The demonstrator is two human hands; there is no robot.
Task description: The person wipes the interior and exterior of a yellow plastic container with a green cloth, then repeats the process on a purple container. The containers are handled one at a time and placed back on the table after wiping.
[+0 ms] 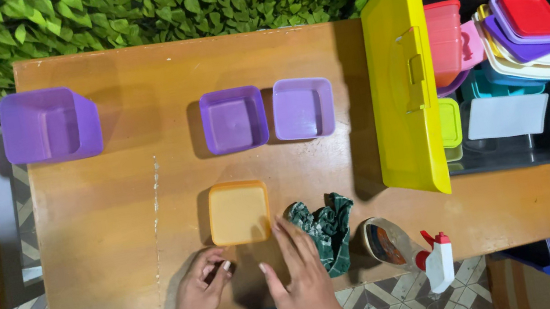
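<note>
An orange square lidded container (238, 212) sits on the wooden table (114, 218) near the front edge. My left hand (202, 287) rests on the table just below its front left corner, fingers loosely curled, holding nothing. My right hand (302, 271) lies flat with fingers spread, its fingertips close to the container's front right corner and beside a crumpled dark green cloth (325, 226). Two open purple square containers (233, 119) (302, 107) stand side by side further back.
A larger purple container (49, 125) stands at the table's back left. A spray bottle (410, 247) with a red and white trigger lies at the front right. A yellow cabinet door (403, 81) hangs open over shelves of coloured containers and lids (521, 35). A leafy green wall runs behind.
</note>
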